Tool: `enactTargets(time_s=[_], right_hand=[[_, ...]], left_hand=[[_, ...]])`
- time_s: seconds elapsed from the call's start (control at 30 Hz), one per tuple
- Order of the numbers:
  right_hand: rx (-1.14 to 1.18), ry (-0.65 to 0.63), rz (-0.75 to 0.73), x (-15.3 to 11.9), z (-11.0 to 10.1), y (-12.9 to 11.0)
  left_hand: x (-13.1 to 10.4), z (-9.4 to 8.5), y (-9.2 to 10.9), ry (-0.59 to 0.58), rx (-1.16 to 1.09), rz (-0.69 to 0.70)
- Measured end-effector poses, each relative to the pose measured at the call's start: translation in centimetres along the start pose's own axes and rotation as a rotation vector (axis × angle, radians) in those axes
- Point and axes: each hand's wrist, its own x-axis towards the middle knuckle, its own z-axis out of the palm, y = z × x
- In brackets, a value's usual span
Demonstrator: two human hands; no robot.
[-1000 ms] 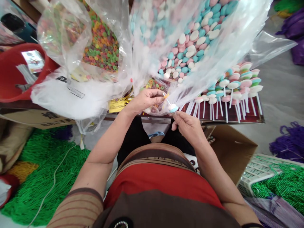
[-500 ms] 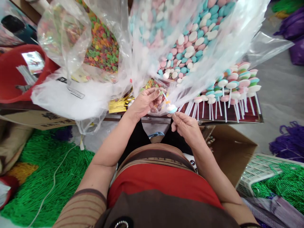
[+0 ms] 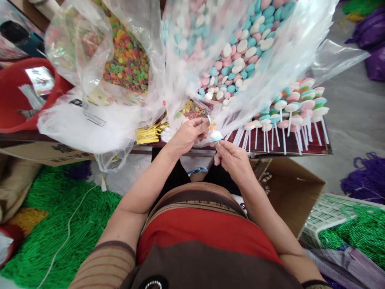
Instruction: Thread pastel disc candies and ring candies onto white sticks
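My right hand (image 3: 233,157) is closed on the lower end of a white stick carrying candy. A white and blue marshmallow (image 3: 215,137) sits on that stick just above my fingertips, with an orange gummy ring (image 3: 212,127) over it. My left hand (image 3: 192,134) pinches at the stick's upper part, where a small greenish gummy ring is partly hidden by the fingers. The white stick tip (image 3: 209,119) pokes out above them. Behind the left hand lie loose gummy rings (image 3: 192,109) in several colours.
Finished candy sticks (image 3: 296,108) are heaped on the table's right side. Behind stand open bags of marshmallows (image 3: 237,64) and gummy rings (image 3: 128,64). Yellow twist ties (image 3: 147,134) lie left of my hands. A red basin (image 3: 12,96) is far left; a cardboard box (image 3: 296,192) stands below right.
My left hand has moved slightly right and down along the stick, bringing the greenish gummy ring from the tip towards the orange one. My right hand keeps its hold.
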Motion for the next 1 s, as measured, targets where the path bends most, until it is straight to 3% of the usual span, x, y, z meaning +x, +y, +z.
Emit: enactTargets(time_s=[0.13, 0.3, 0.37, 0.5, 0.7, 0.83, 1.0], right_hand=[[0.103, 0.036, 0.03, 0.5, 0.4, -0.2], [0.167, 0.13, -0.043, 0.9, -0.1, 0.4], [0.198, 0.158, -0.067, 1.0, -0.4, 0.6], [0.216, 0.177, -0.065, 0.9, -0.8, 0.9], [0.252, 0.188, -0.049, 0.8, -1.1, 0.9], [0.239, 0.196, -0.045, 0.8, -1.6, 0.9], [0.222, 0.196, -0.035, 0.7, -1.9, 1.2]], left_hand=[[-0.4, 0.0, -0.5, -0.097, 0.182, 0.058], [0.2, -0.6, 0.5, -0.087, 0.336, 0.069], [1.6, -0.7, 1.3, -0.013, 0.408, 0.123], [6.7, -0.3, 2.8, 0.154, 0.729, 0.387], [14.7, 1.8, 2.4, 0.101, 1.247, 0.442], [16.5, 2.4, 1.4, 0.089, 1.393, 0.412], [16.4, 1.0, 1.5, 0.063, 1.413, 0.411]])
